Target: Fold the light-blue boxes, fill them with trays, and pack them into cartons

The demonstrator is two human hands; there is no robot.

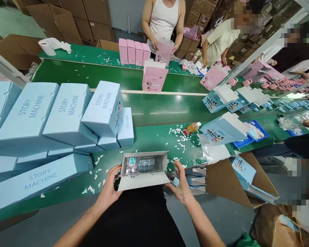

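Observation:
An open cardboard box (pixel 144 181) stands in front of me at the near edge of the table, its white inner flap folded toward me. Inside it lies a clear plastic pack (pixel 146 164) with a teal part at its left end; the contents are hard to make out. My left hand (pixel 110 187) grips the box's left end, fingers bent around the side. At the right end, my right hand (pixel 180 185) has its fingers spread, the thumb close to the flap's corner. Whether that thumb touches the box I cannot tell.
Closed blue boxes (pixel 67 109) are stacked at the left. To the right are a drink bottle (pixel 192 128), an open blue box (pixel 222 130), blue trays (pixel 254 132) and a carton (pixel 221 181). Paper scraps litter the table. Across the conveyor, people handle pink boxes (pixel 154 77).

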